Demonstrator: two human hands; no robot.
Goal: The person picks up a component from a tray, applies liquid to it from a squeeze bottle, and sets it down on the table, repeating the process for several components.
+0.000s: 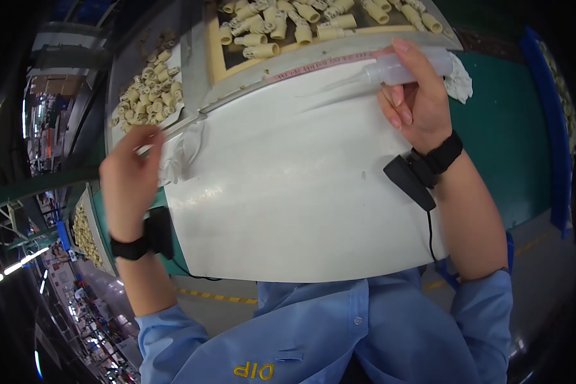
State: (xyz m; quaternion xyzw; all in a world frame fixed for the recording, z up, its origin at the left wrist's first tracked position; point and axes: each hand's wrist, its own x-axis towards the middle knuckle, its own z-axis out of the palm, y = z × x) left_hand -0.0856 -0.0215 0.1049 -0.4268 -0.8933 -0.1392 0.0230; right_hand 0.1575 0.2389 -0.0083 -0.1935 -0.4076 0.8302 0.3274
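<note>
My left hand [131, 179] pinches slim metal tweezers [180, 127] that point up and to the right. Their tips lie close to the frame edge of the tray, above a crumpled white cloth [184, 150]. Raised over the far right of a white sheet [281, 205], my right hand [422, 105] is closed round a translucent squeeze bottle [390, 68]. The bottle lies on its side, its long thin nozzle pointing left above the sheet. Nothing shows at the tweezers' tips that I can make out.
A framed tray [339, 48] at the far side holds several cream socket-like parts [281, 25]. More such parts [150, 96] are heaped at the left. Another white cloth [459, 80] lies on the green tabletop [509, 121]. A blue rail [547, 128] runs along the right.
</note>
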